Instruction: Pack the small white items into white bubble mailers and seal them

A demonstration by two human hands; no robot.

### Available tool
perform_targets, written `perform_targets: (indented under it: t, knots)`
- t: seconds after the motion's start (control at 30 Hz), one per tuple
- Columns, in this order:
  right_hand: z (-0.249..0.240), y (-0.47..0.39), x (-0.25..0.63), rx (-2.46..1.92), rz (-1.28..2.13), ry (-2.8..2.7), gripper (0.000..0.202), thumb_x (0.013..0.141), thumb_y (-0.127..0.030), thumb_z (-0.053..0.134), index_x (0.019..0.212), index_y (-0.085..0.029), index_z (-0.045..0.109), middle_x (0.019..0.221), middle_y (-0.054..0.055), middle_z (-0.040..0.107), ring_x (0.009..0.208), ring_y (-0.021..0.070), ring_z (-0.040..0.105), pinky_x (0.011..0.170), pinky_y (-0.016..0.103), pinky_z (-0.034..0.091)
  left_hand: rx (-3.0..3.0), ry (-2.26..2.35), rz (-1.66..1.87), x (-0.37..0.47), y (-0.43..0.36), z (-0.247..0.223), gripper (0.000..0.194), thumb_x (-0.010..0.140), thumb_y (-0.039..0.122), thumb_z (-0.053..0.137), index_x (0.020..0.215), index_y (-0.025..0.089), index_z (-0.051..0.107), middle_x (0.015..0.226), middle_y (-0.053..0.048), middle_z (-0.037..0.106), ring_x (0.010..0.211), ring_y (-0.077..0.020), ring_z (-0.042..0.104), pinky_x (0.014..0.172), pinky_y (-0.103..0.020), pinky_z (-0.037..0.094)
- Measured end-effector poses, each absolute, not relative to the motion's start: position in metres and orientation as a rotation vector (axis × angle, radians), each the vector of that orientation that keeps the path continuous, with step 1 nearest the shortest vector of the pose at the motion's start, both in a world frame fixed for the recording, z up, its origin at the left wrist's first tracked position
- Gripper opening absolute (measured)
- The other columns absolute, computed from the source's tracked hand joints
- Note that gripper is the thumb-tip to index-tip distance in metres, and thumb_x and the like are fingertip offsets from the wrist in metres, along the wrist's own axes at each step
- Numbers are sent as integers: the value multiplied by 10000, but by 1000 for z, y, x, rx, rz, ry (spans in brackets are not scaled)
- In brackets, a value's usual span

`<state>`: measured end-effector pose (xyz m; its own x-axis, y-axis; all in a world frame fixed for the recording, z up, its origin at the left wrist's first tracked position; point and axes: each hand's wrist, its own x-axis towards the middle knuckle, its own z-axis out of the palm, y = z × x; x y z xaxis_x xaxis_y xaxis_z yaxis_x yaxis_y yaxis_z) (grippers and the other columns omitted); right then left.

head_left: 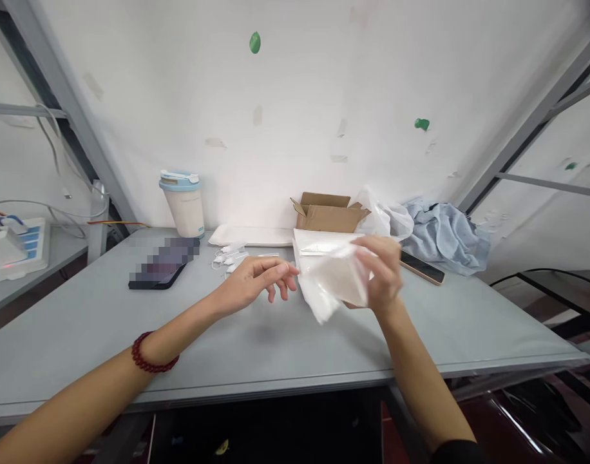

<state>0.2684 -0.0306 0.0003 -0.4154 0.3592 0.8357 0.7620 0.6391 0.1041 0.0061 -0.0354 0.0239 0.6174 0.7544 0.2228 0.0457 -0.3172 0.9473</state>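
Above the desk (275, 335), mid-frame, a clear plastic bag (331, 274) hangs with its long axis slanting down-left, pinched at its right edge by the right hand (382, 274). Left hand (256, 280) is just beside the bag's left edge, fingers loosely spread, holding nothing.

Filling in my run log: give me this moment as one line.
right hand: holds clear plastic bag above table | left hand: open, fingertips at bag's edge | behind: cardboard box, cup

Right hand (382, 274) pinches a clear bag (331, 274) above the tabletop (275, 341), left hand (256, 283) open just beside it, box (328, 214) behind.
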Motion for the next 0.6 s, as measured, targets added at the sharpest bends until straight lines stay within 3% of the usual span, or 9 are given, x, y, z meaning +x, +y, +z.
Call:
perform_targets:
  t: [0.1,0.2,0.3,0.4,0.6]
  knots:
    - [11,-30,248,-703,-816,-2140,472,755,-281,531,1222,-269,466,1106,90,597,1033,265,567,850,452,411,1844,709,783,8,-37,25,379,867,499,488,843,164,662,824,-52,675,595,-123,577,567,-250,472]
    - [12,-31,232,-719,-793,-2328,556,719,-188,494,1273,-208,456,1226,113,578,1127,267,536,891,439,386,1863,843,769,11,-36,23,362,846,478,518,703,164,629,663,-26,646,527,-118,549,519,-237,448]
    - [7,-31,224,-791,-753,-2444,655,679,-168,508,1328,-149,416,1391,157,453,1285,292,406,971,487,333,1803,1023,757,13,-31,18,368,821,419,541,563,159,581,492,-10,570,436,-108,501,458,-227,397]
    - [3,-33,219,-915,-752,-2453,715,679,-161,530,1374,-131,365,1449,191,367,1336,315,334,1006,530,298,1608,1141,765,13,-24,11,361,799,364,533,504,156,545,454,-17,551,397,-110,485,419,-230,372]
    - [-7,-35,205,-993,-916,-2233,512,861,-191,433,1354,-65,387,1380,210,458,1303,306,390,1006,510,322,1298,1093,794,10,-18,10,275,771,364,550,624,137,597,575,-63,634,449,-152,572,378,-234,350]
